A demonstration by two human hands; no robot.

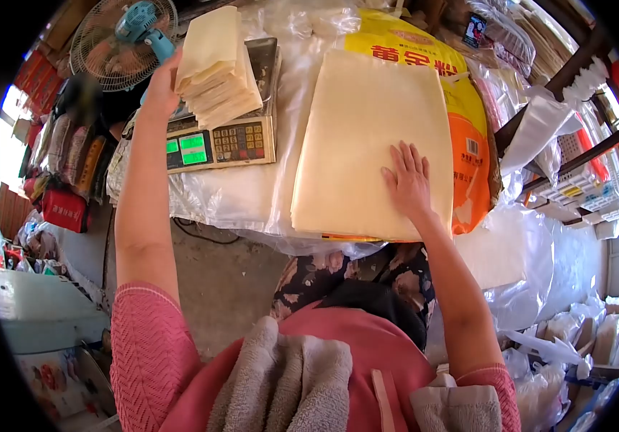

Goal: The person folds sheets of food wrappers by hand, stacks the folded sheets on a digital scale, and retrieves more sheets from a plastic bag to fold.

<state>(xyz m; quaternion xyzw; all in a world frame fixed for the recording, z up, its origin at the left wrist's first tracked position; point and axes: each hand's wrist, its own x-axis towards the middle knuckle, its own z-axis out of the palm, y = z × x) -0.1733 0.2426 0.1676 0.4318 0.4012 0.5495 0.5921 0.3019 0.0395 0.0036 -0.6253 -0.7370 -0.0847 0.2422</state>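
My left hand [162,88] is at the left edge of a folded stack of thin cream sheets [216,61], which lies on a digital scale [255,138] with a lit green display. Its fingers are mostly hidden beside the stack, so its grip cannot be made out. My right hand [409,180] rests flat, fingers spread, on the lower right part of a large pile of flat cream sheets [367,137]. Beneath that pile lies a yellow and orange printed sack [469,169].
A fan [126,36] stands behind the scale at the upper left. Clear plastic [216,194] covers the table. Metal rails [576,155] and plastic bags are on the right. Folded cloths [72,155] and a red bag [66,209] sit at the left.
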